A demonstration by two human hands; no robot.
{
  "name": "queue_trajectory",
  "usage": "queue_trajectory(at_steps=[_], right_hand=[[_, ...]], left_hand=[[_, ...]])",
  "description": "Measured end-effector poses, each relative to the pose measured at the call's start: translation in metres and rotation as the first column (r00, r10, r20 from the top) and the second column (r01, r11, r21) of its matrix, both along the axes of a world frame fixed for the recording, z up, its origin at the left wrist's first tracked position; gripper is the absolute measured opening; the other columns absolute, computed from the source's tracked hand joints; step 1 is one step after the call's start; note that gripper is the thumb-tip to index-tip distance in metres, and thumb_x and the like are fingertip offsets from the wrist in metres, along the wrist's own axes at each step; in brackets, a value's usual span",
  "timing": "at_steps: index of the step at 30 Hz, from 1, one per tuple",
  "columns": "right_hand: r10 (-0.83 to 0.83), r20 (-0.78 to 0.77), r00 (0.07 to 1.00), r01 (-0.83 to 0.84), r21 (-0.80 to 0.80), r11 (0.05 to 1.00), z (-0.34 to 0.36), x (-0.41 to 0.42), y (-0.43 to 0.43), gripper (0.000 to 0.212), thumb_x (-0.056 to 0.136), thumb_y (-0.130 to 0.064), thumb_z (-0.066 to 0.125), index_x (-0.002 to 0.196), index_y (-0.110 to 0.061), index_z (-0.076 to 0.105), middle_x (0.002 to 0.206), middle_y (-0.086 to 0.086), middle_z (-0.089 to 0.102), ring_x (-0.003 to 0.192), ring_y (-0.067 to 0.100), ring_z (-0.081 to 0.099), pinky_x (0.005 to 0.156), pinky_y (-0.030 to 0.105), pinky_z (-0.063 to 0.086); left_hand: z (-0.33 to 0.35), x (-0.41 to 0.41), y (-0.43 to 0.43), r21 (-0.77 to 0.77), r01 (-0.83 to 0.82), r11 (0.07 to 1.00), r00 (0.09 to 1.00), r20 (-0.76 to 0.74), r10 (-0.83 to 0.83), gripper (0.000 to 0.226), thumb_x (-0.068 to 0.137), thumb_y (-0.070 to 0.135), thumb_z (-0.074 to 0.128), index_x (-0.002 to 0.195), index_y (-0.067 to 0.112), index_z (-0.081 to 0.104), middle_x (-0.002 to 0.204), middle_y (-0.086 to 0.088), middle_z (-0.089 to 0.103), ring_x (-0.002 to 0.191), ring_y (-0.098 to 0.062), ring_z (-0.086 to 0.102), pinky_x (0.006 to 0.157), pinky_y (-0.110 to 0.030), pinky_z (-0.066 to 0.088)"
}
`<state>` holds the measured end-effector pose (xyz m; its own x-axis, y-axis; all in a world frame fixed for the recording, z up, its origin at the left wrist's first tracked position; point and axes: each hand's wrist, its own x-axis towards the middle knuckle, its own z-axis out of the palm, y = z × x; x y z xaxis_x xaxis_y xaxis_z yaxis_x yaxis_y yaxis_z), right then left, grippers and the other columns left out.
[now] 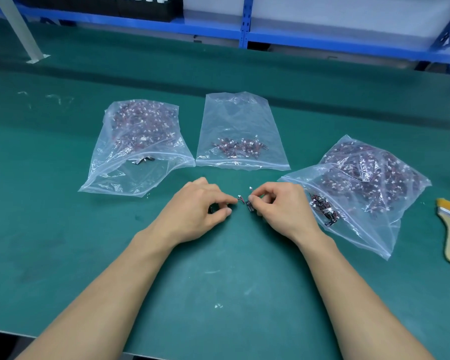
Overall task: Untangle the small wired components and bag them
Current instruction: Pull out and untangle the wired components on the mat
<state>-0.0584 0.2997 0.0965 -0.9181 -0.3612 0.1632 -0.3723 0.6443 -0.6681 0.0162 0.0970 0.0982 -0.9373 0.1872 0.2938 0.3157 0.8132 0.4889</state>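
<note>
Two small wired components (245, 201) are held between the hands, low over the near middle of the green surface (218, 281). Their thin wires cross the gap, so I judge the untangling step to be under way and this pair not yet bagged. Just right of the hands lies the right bag (369, 183), bulging with tangled parts, with a loose clump (324, 210) at its open mouth. The left bag (140, 126), beyond the left hand (195, 210), is about as full. Farther back, between the two, the middle bag (240, 118) holds only a thin row of parts (237, 148), which looks like the sorted lot. By that reading, little is done and most is left.

The left hand's grip is narrow, with thumb and forefinger pinched on a wire end and a dark piece tucked under the curled fingers. The right hand (281, 209) has a grip just as narrow, its fingertips pinching a little dark board and its wire, with a white connector poking up above. Whether the wires are knotted together is too small to tell.
</note>
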Motion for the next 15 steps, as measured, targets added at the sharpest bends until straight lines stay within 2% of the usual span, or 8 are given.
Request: queue_trajectory(at_steps=[3,5,7,10,12,15], right_hand=[[-0.058,-0.080,0.995,0.051,-0.086,0.995,-0.001,-0.003,0.001,0.009,0.085,-0.024,0.073,0.078,-0.028,0.073,0.060,-0.013,0.063,0.064,0.007,0.058,0.069,0.029,0.048],[-0.077,-0.205,0.976,0.061,-0.081,0.995,-0.001,-0.005,0.001,0.006,0.087,-0.023,0.071,0.088,-0.028,0.075,0.081,-0.016,0.062,0.084,0.010,0.054,0.078,0.027,0.041],[-0.075,-0.276,0.958,0.071,-0.026,0.997,-0.003,-0.009,0.001,0.011,0.091,-0.027,0.069,0.097,-0.025,0.077,0.109,-0.011,0.061,0.106,0.016,0.046,0.090,0.025,0.035],[-0.049,-0.265,0.963,0.090,0.147,0.985,-0.006,-0.017,-0.002,0.027,0.095,-0.039,0.062,0.113,-0.023,0.075,0.145,-0.004,0.050,0.122,0.024,0.036,0.108,0.037,0.032],[-0.042,-0.254,0.966,0.105,0.239,0.965,-0.007,-0.022,-0.006,0.034,0.098,-0.045,0.054,0.116,-0.023,0.073,0.154,-0.004,0.042,0.124,0.025,0.032,0.110,0.042,0.028],[-0.043,-0.251,0.967,0.125,0.321,0.939,-0.010,-0.029,-0.012,0.043,0.099,-0.051,0.046,0.127,-0.023,0.065,0.157,-0.007,0.039,0.122,0.024,0.030,0.105,0.041,0.025]], left_hand=[[-0.001,0.001,-0.001,0.055,-0.031,0.998,0.999,-0.041,0.033,0.021,0.091,0.024,0.071,0.110,0.031,0.076,0.081,0.022,0.063,0.081,-0.013,0.051,0.076,-0.026,0.045],[-0.001,0.001,0.000,0.098,-0.067,0.993,0.995,-0.066,0.074,0.018,0.091,0.023,0.071,0.108,0.030,0.075,0.081,0.021,0.063,0.079,-0.008,0.050,0.074,-0.021,0.042],[0.000,0.000,0.001,0.121,-0.100,0.988,0.990,-0.082,0.110,0.017,0.092,0.022,0.070,0.107,0.028,0.075,0.081,0.024,0.061,0.078,-0.005,0.049,0.074,-0.019,0.041],[0.001,-0.003,0.003,0.127,-0.139,0.982,0.984,-0.089,0.151,0.018,0.094,0.020,0.067,0.109,0.026,0.074,0.086,0.023,0.059,0.081,-0.006,0.052,0.077,-0.023,0.043],[0.002,-0.006,0.005,0.126,-0.152,0.980,0.983,-0.088,0.164,0.018,0.095,0.020,0.065,0.110,0.026,0.072,0.094,0.020,0.063,0.088,-0.009,0.055,0.081,-0.025,0.045],[0.005,-0.012,0.008,0.093,-0.167,0.982,0.983,-0.064,0.173,0.019,0.096,0.023,0.063,0.113,0.026,0.071,0.105,0.016,0.067,0.097,-0.010,0.057,0.088,-0.030,0.047]])
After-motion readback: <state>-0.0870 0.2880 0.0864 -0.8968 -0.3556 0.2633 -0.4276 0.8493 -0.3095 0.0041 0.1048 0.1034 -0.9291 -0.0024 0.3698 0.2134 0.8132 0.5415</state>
